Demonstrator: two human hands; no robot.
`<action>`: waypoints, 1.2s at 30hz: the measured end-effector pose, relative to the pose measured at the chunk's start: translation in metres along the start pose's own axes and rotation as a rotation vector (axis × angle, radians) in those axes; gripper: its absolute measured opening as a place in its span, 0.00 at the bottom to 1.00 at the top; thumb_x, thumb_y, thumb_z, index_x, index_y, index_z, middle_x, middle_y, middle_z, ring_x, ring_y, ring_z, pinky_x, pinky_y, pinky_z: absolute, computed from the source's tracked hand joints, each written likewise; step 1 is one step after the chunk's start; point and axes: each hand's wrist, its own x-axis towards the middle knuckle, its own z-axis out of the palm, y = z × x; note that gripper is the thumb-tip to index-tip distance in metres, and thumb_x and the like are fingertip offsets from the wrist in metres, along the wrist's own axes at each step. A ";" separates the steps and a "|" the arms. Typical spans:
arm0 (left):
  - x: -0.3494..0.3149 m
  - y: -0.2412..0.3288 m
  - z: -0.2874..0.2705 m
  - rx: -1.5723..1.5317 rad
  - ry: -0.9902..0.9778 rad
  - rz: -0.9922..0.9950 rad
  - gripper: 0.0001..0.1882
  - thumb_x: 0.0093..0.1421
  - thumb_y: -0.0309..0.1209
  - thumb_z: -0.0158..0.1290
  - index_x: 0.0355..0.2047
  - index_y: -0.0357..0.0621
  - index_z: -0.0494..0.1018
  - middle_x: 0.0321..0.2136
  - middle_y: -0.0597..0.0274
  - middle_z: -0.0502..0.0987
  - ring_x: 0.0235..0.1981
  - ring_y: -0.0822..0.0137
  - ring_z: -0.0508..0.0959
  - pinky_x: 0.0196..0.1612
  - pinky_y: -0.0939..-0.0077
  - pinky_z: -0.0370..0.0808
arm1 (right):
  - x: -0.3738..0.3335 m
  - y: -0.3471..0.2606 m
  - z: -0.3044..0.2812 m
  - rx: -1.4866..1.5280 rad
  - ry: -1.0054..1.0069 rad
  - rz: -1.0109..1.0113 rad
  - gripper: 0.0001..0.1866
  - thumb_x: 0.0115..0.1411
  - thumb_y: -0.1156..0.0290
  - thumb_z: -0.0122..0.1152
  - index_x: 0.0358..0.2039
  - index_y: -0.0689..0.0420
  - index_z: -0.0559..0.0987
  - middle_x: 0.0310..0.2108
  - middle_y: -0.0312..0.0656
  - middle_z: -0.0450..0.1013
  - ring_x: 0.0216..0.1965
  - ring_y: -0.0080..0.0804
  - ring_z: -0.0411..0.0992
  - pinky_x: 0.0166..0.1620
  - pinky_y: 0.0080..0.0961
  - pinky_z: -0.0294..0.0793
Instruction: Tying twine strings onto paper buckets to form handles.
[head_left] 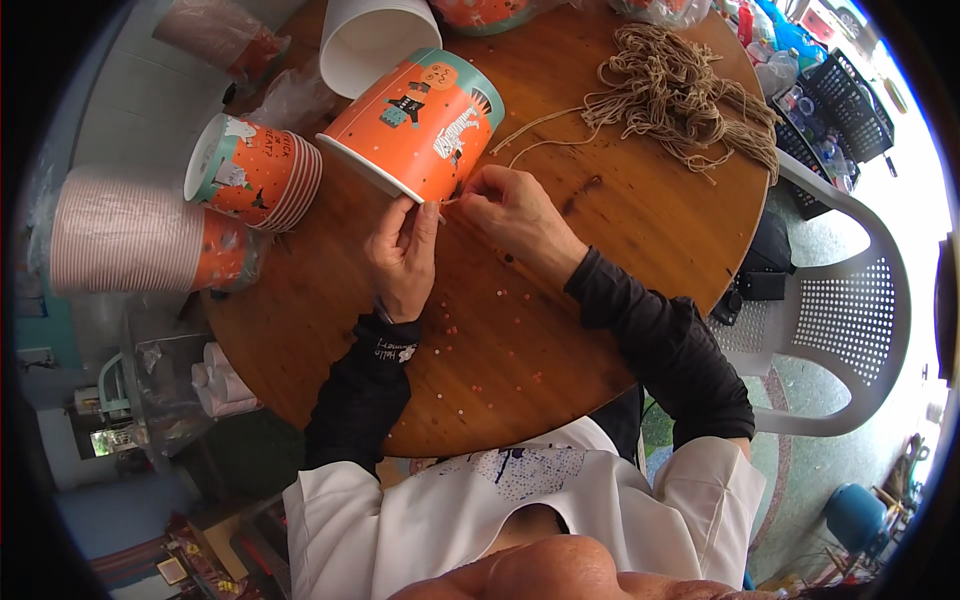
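Note:
An orange paper bucket (415,125) with a teal band and printed cartoon figures lies tilted on the wooden table, its white rim toward me. My left hand (403,262) pinches that rim between thumb and fingers at its near end. Close beside it, my right hand (522,215) is closed in a pinch against the bucket's lower side. A thin pale strand, which looks like cord (449,203), shows between the two hands' fingertips. From a tangled heap of tan cord (670,95), a loose length runs toward the bucket's far side.
Nested orange cups (255,172) and a long wrapped stack of cups (130,232) stand at the left. A white bucket (372,42) lies behind. Small paper dots (450,330) are scattered on the table (590,330). At the right are a plastic chair (850,300) and black crates (835,110).

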 end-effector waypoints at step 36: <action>0.007 0.004 -0.002 -0.133 0.065 -0.088 0.11 0.65 0.28 0.54 0.40 0.29 0.75 0.30 0.65 0.78 0.31 0.78 0.75 0.36 0.82 0.75 | -0.004 -0.004 0.010 0.156 0.117 -0.160 0.09 0.57 0.70 0.60 0.31 0.65 0.77 0.25 0.44 0.77 0.27 0.28 0.75 0.33 0.26 0.73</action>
